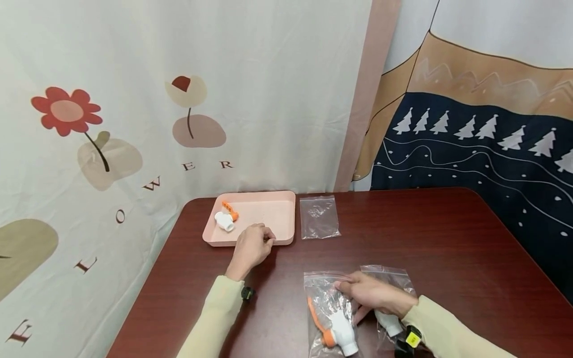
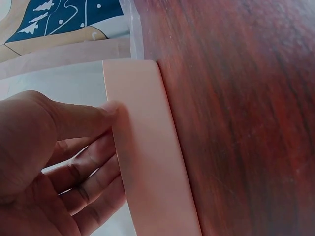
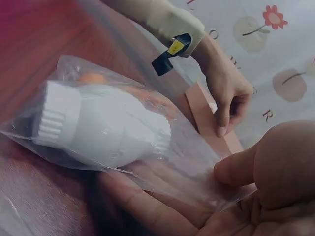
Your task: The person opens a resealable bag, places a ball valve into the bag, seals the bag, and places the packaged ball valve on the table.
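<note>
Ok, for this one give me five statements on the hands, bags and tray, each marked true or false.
1. The left hand holds the near rim of the pink tray. True.
2. Both hands grip the tray. False: the right hand holds a bag containing a white fitting.
3. An unbagged fitting lies in the tray. True.
4. No bag lies right of the tray. False: a flat bag lies there.
5. Another bag is partly hidden by the right hand. True.
</note>
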The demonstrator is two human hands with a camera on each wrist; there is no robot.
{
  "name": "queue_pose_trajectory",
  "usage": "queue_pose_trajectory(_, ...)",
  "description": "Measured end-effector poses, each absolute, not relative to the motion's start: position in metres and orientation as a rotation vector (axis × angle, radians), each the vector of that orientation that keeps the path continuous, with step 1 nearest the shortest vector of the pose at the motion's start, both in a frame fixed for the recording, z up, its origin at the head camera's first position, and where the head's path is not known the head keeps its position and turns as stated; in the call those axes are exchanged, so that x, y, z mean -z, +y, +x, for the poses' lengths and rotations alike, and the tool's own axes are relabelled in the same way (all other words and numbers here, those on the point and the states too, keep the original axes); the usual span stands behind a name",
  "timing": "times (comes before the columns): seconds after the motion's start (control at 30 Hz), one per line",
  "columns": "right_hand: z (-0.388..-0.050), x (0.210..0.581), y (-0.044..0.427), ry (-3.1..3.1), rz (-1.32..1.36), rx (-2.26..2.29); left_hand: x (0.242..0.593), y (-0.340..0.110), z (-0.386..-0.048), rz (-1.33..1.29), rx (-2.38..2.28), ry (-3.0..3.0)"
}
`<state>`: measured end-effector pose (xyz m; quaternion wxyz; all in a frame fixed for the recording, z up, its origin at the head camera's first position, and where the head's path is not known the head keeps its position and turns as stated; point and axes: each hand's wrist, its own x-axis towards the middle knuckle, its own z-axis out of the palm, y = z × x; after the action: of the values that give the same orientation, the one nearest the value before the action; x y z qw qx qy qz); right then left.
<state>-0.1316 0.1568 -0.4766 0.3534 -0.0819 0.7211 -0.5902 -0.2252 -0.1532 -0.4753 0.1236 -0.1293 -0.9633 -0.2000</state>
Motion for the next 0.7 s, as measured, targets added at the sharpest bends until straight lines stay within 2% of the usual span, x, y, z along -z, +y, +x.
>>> queue_pose_trajectory(0.3, -0.142, 0.464, 0.16, 2.188, -0.374, 1.366, 0.476, -0.154, -0.226, -0.384, 0.573, -2.809)
queue_pose_trajectory(0.53, -0.152, 0.459, 0.16, 2.687, -0.549, 0.998, 0.477, -0.155, -0.227, -0.368, 0.583, -2.809)
queue_pose_trajectory(0.7, -0.16, 0.457, 0.158, 2.853, -0.546, 0.799, 0.479, -0.155, -0.227, -0.368, 0.586, -2.802)
